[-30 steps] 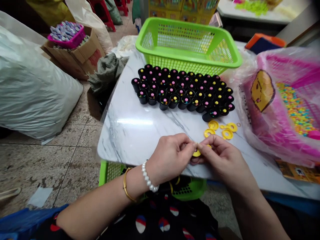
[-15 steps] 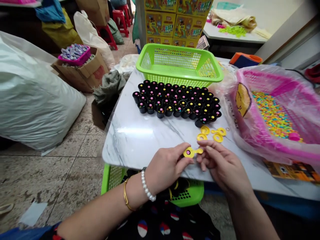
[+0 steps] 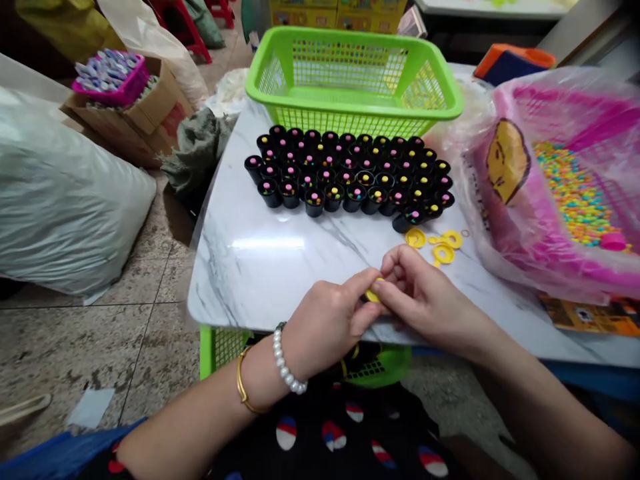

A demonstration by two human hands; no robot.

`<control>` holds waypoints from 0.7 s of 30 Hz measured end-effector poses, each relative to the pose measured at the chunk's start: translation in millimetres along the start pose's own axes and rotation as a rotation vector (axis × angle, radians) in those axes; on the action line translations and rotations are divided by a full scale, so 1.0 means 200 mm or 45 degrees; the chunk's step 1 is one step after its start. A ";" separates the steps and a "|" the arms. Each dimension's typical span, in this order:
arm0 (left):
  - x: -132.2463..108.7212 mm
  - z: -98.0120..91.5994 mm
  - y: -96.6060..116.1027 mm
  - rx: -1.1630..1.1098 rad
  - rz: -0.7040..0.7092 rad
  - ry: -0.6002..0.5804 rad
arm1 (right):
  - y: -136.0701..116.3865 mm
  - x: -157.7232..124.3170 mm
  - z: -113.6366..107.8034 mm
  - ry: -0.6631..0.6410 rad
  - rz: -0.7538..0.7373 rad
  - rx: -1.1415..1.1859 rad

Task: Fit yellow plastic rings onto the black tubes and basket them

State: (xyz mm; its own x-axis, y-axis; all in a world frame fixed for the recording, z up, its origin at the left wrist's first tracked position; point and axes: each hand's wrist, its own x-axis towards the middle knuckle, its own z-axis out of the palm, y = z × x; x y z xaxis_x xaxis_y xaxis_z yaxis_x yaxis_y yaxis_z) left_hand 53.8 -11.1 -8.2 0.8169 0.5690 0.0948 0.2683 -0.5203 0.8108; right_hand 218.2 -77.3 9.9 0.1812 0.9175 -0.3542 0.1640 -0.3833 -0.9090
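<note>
Closer together now, left hand (image 3: 323, 330) and right hand (image 3: 425, 300) pinch a half-hidden yellow ring (image 3: 373, 295); beads (image 3: 575, 193) fill the pink basket (image 3: 520, 107).

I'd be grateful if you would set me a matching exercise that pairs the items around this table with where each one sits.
1. Black cups
2. Beads
3. Yellow rings
4. Green basket

A. In the pink tray
B. Beyond the cups
C. In tight rows on the marble table
D. Loose near the right hand

Pairs: 1-C, 2-A, 3-D, 4-B.
</note>
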 end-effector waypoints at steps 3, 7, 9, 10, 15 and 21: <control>0.02 -0.01 -0.01 -0.125 -0.074 -0.010 | 0.03 -0.03 0.03 -0.008 -0.013 0.069; 0.00 -0.01 -0.01 -0.200 -0.149 0.015 | 0.11 -0.07 0.04 0.074 -0.124 0.238; -0.03 -0.01 0.00 -0.175 -0.119 0.121 | 0.15 -0.11 0.05 0.178 -0.193 0.407; -0.04 0.00 0.00 -0.130 -0.081 0.190 | 0.16 -0.13 0.05 0.247 -0.217 0.497; -0.07 0.06 0.00 0.378 0.270 0.394 | 0.23 -0.23 0.00 0.628 -0.216 0.394; -0.03 0.10 -0.04 0.557 0.439 0.332 | 0.24 -0.18 -0.17 1.061 -0.383 -0.556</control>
State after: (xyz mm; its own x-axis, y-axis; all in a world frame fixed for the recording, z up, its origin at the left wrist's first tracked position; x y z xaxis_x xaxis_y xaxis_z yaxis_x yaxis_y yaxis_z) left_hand 56.1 -23.3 -27.7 0.7571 0.4294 0.4924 0.2402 -0.8838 0.4014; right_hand 252.6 -131.5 -13.1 0.6709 0.6787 0.2986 0.6281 -0.3061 -0.7154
